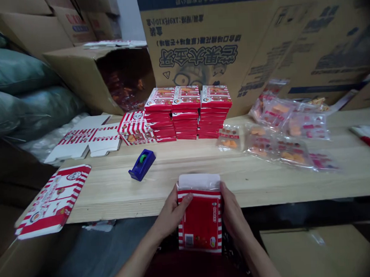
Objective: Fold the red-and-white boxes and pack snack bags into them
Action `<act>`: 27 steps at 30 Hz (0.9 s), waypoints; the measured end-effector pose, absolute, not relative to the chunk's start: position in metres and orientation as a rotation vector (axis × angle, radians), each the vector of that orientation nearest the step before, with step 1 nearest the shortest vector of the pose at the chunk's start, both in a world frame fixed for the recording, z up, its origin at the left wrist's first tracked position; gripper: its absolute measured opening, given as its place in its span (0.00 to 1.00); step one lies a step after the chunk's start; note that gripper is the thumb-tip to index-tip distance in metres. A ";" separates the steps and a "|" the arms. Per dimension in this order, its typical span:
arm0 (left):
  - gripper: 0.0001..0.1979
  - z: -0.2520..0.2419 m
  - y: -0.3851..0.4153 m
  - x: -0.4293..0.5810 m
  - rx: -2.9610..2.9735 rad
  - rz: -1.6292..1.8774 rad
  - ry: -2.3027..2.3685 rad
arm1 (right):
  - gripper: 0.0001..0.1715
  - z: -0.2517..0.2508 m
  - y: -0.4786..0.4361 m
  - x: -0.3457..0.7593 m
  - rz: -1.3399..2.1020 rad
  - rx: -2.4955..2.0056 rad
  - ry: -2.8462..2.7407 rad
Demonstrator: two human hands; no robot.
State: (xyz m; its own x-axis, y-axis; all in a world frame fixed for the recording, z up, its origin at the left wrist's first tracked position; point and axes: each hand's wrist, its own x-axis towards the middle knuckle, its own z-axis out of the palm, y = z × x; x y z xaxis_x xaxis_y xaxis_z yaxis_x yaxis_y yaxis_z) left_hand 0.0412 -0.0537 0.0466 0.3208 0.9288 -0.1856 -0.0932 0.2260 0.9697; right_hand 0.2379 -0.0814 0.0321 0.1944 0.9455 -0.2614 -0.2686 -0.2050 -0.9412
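A red and white striped snack box (200, 224) is held upright between my two hands at the table's front edge. Its white top flap (199, 181) stands open, and clear plastic shows at the mouth. My left hand (173, 209) grips the left side, thumb across the red face. Along the right side lies my right hand (234, 210), its fingers mostly hidden behind the box. Beyond the box, a blue tape dispenser (142, 164) with a green core sits on the table. Clear snack packets (293, 153) with orange pieces lie to the right.
Stacked red boxes (186, 113) stand at the back of the wooden table (113, 196). Flattened cartons (56, 199) lie at the left, some over the edge. A large cardboard sheet (195, 34) rises behind, beside an open carton (76, 74). Green sacks (18, 93) are piled far left.
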 end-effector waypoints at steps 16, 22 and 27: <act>0.14 0.004 -0.056 0.053 0.541 0.854 1.001 | 0.15 -0.019 -0.092 0.221 1.527 -1.192 -0.298; 0.20 0.002 -0.055 0.037 0.485 0.831 0.877 | 0.16 -0.009 -0.094 0.222 1.523 -1.195 -0.346; 0.13 -0.010 -0.047 0.034 0.503 0.783 0.905 | 0.19 -0.006 -0.096 0.219 1.560 -1.171 -0.437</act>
